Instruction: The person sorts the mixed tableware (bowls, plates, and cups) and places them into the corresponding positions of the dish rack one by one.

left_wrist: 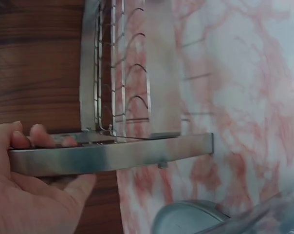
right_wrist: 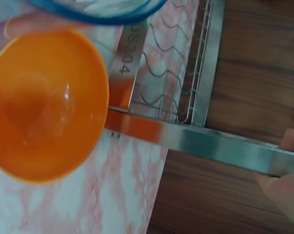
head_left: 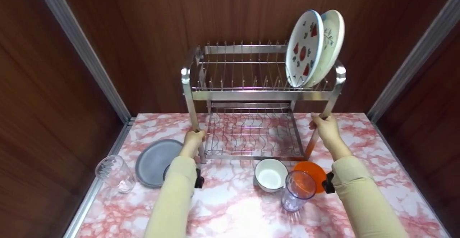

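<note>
A two-tier metal dish rack [head_left: 262, 95] stands at the back of the marbled table. My left hand [head_left: 193, 140] grips its front left leg; in the left wrist view the fingers [left_wrist: 42, 135] curl round the flat metal bar. On the other side my right hand [head_left: 325, 126] holds the front right leg, thumb and fingers on opposite faces of the bar in the right wrist view. A plate with red patterns [head_left: 303, 49] and a pale plate with a plant drawing [head_left: 331, 40] lean upright in the upper tier's right end.
A grey plate [head_left: 154, 162] and a clear cup [head_left: 115, 173] lie at the left. In front of the rack are a white bowl [head_left: 270, 175], a purplish clear cup [head_left: 298, 191] and an orange bowl [right_wrist: 45, 107]. Wooden panels [head_left: 233, 11] enclose the table.
</note>
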A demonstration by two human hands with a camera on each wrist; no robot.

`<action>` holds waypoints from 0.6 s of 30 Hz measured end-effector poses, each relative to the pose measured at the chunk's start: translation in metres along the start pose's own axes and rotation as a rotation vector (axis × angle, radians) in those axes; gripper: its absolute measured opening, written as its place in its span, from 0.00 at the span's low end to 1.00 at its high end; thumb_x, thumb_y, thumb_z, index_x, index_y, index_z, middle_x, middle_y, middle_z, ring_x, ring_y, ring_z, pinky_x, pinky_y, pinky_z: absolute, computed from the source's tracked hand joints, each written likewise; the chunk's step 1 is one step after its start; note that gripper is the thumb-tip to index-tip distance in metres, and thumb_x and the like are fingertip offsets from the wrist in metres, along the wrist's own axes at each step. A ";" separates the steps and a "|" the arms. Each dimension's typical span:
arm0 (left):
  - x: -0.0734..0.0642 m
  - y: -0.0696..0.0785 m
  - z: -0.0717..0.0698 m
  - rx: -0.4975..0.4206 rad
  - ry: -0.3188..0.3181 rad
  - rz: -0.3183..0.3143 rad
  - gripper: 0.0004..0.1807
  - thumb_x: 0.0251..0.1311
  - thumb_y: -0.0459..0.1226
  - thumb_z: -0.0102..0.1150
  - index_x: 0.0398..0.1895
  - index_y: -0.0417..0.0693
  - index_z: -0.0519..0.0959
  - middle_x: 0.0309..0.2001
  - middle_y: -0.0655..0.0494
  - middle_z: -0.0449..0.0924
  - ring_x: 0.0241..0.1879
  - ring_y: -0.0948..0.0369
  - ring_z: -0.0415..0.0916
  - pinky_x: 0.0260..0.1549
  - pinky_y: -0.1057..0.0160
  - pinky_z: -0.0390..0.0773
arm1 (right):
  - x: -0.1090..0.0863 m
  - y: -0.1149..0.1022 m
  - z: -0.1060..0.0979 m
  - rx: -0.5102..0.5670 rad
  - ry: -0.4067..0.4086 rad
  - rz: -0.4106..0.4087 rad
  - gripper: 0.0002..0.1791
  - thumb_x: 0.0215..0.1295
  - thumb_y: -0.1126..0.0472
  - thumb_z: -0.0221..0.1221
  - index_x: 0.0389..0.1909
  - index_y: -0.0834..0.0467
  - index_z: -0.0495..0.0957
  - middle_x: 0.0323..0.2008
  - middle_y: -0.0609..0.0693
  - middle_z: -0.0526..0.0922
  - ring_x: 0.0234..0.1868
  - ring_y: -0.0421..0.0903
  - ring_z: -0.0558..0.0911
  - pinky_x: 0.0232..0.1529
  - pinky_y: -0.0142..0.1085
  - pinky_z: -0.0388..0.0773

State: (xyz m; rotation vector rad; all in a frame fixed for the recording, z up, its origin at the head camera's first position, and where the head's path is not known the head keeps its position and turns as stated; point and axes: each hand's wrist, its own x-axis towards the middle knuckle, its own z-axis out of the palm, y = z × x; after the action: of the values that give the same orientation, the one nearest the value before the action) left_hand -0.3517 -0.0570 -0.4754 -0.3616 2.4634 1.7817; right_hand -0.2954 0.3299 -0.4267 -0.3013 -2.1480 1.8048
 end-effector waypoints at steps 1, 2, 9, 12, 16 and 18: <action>-0.001 0.002 -0.001 0.014 -0.016 -0.006 0.06 0.56 0.36 0.50 0.25 0.43 0.69 0.28 0.52 0.69 0.38 0.54 0.68 0.45 0.58 0.70 | 0.000 0.000 -0.002 -0.023 -0.013 0.009 0.10 0.67 0.62 0.50 0.26 0.58 0.65 0.14 0.39 0.72 0.19 0.34 0.75 0.30 0.27 0.75; -0.001 0.003 -0.002 0.025 -0.039 -0.011 0.06 0.56 0.36 0.51 0.29 0.40 0.70 0.32 0.50 0.70 0.41 0.53 0.68 0.48 0.56 0.70 | 0.000 0.000 -0.004 -0.049 -0.023 0.012 0.12 0.67 0.60 0.50 0.24 0.57 0.65 0.14 0.39 0.72 0.19 0.35 0.74 0.30 0.27 0.73; -0.007 0.011 -0.025 0.005 -0.151 -0.023 0.19 0.55 0.32 0.51 0.49 0.31 0.70 0.52 0.40 0.72 0.55 0.51 0.67 0.60 0.52 0.65 | 0.003 -0.001 -0.006 -0.125 -0.017 0.029 0.14 0.66 0.62 0.50 0.19 0.55 0.65 0.13 0.40 0.69 0.19 0.37 0.72 0.29 0.30 0.68; -0.009 0.013 -0.033 -0.065 -0.185 -0.016 0.18 0.57 0.32 0.50 0.50 0.31 0.71 0.50 0.43 0.74 0.56 0.48 0.68 0.59 0.51 0.65 | 0.003 -0.002 -0.007 -0.139 -0.020 0.041 0.13 0.65 0.63 0.48 0.20 0.56 0.65 0.13 0.40 0.69 0.19 0.36 0.72 0.31 0.30 0.69; -0.012 0.012 -0.041 -0.103 -0.248 -0.003 0.22 0.60 0.32 0.48 0.58 0.32 0.66 0.57 0.39 0.71 0.61 0.45 0.65 0.62 0.50 0.62 | 0.003 -0.001 -0.006 -0.129 -0.017 0.047 0.12 0.64 0.65 0.47 0.21 0.58 0.64 0.14 0.40 0.68 0.20 0.36 0.71 0.30 0.29 0.71; -0.013 0.011 -0.044 -0.109 -0.261 -0.006 0.26 0.61 0.32 0.47 0.63 0.32 0.62 0.61 0.37 0.66 0.64 0.45 0.62 0.64 0.49 0.60 | 0.003 0.000 -0.005 -0.122 -0.016 0.049 0.11 0.64 0.65 0.47 0.21 0.58 0.64 0.14 0.40 0.68 0.20 0.36 0.71 0.29 0.28 0.72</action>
State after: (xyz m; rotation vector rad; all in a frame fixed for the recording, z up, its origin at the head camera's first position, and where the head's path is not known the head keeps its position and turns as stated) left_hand -0.3385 -0.0931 -0.4488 -0.1320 2.1925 1.8345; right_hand -0.2964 0.3354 -0.4256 -0.3725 -2.2852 1.7102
